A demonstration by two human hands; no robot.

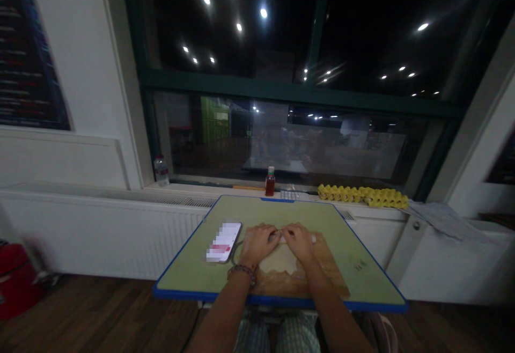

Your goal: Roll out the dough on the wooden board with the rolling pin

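Note:
A thin sheet of pale dough (279, 263) with an uneven near edge lies flat on a brown wooden board (333, 278). Across its far side runs a pale, rod-like roll (314, 238); whether it is a rolling pin or rolled-up dough I cannot tell. My left hand (259, 241), bracelets at its wrist, bends its fingers over the left part of this roll. Over the right part curl the fingers of my right hand (298, 240). Both hands almost meet in the middle and hide most of the roll.
Left of the board, a phone (225, 242) with a lit screen and a cable lies on the green table (189, 267). Along the sill behind stand a bottle of red liquid (270, 182), a clear bottle (161, 171) and yellow egg trays (362, 196). A grey cloth (446, 220) lies at right.

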